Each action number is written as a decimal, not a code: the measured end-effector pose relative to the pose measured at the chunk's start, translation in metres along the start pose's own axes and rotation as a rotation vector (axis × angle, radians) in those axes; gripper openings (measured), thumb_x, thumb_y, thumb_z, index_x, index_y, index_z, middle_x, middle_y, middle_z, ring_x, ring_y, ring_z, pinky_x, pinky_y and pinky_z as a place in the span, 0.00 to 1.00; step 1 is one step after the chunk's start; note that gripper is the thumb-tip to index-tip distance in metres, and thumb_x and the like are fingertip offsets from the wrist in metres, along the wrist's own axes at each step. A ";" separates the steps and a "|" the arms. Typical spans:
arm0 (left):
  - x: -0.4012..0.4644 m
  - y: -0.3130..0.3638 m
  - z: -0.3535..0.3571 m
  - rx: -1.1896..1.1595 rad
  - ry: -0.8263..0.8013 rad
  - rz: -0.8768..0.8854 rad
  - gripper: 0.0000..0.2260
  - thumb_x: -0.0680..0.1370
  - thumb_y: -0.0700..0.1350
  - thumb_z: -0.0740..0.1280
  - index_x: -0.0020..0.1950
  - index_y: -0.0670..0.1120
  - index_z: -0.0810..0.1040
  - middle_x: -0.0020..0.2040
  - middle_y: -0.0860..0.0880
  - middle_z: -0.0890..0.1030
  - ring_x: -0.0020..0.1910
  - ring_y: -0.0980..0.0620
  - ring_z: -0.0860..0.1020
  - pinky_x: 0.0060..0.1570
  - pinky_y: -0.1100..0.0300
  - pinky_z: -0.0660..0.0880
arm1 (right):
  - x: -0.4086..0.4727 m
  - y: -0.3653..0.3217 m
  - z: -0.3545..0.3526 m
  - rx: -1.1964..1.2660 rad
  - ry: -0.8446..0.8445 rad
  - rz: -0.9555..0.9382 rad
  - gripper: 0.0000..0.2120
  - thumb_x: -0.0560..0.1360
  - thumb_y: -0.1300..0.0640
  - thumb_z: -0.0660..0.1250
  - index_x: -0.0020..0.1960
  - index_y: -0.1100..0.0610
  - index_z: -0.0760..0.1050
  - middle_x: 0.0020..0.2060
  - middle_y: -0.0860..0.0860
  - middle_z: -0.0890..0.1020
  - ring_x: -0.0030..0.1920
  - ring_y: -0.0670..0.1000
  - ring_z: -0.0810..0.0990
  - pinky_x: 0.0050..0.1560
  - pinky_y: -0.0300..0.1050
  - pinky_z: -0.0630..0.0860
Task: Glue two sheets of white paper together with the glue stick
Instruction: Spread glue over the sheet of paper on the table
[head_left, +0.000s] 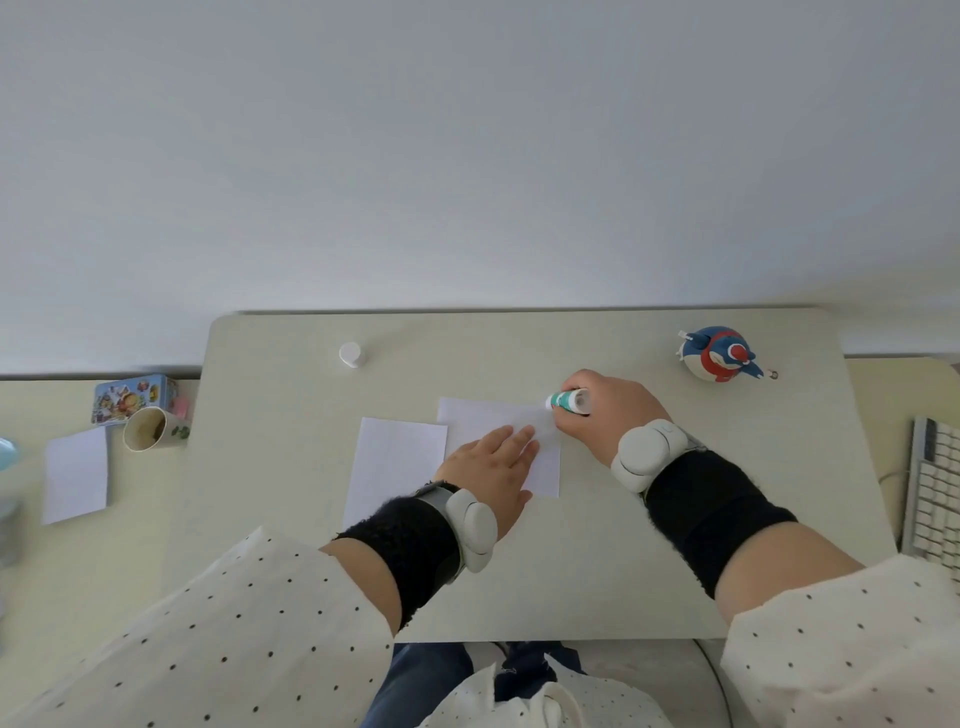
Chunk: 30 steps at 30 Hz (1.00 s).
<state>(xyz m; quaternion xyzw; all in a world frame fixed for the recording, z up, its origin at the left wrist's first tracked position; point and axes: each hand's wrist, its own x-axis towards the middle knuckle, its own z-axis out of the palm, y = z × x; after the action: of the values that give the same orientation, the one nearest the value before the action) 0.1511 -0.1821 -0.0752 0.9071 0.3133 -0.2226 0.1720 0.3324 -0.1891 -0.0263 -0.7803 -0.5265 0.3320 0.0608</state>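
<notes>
Two flat white sheets (397, 462); right hand (605, 415) grips cylindrical glue stick (569, 401).

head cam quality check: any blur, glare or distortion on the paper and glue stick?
Head view: soft, even light with faint shadows and no glare; the white sheet barely contrasts with the table; the glue stick is slightly soft; wide-angle bending shows at the edges, and the far left edge is blurred.

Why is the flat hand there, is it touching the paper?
Touching. The head view shows the left hand lying flat on the right sheet, fingers straight.
</notes>
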 end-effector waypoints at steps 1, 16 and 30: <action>0.000 0.000 0.000 -0.001 -0.004 -0.001 0.27 0.83 0.54 0.51 0.78 0.48 0.46 0.79 0.52 0.45 0.77 0.50 0.46 0.72 0.54 0.53 | 0.000 0.000 -0.001 0.001 0.005 0.001 0.10 0.74 0.50 0.64 0.53 0.53 0.74 0.40 0.52 0.80 0.41 0.54 0.78 0.40 0.47 0.74; 0.005 -0.005 -0.008 -0.036 -0.078 0.010 0.30 0.79 0.41 0.55 0.78 0.49 0.46 0.79 0.53 0.45 0.76 0.50 0.47 0.70 0.55 0.57 | -0.027 0.009 0.018 -0.082 -0.096 0.003 0.11 0.72 0.46 0.66 0.52 0.48 0.74 0.40 0.47 0.81 0.40 0.50 0.77 0.37 0.41 0.70; 0.000 -0.010 -0.011 -0.019 -0.104 0.040 0.30 0.79 0.40 0.54 0.78 0.47 0.44 0.79 0.55 0.42 0.77 0.51 0.47 0.70 0.57 0.59 | -0.011 0.009 0.007 0.008 0.019 0.009 0.11 0.74 0.48 0.65 0.53 0.51 0.75 0.41 0.50 0.81 0.41 0.53 0.78 0.41 0.45 0.73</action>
<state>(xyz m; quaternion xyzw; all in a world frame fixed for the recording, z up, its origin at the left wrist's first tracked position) 0.1480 -0.1697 -0.0681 0.8987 0.2879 -0.2629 0.2011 0.3327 -0.2045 -0.0302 -0.7855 -0.5212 0.3268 0.0675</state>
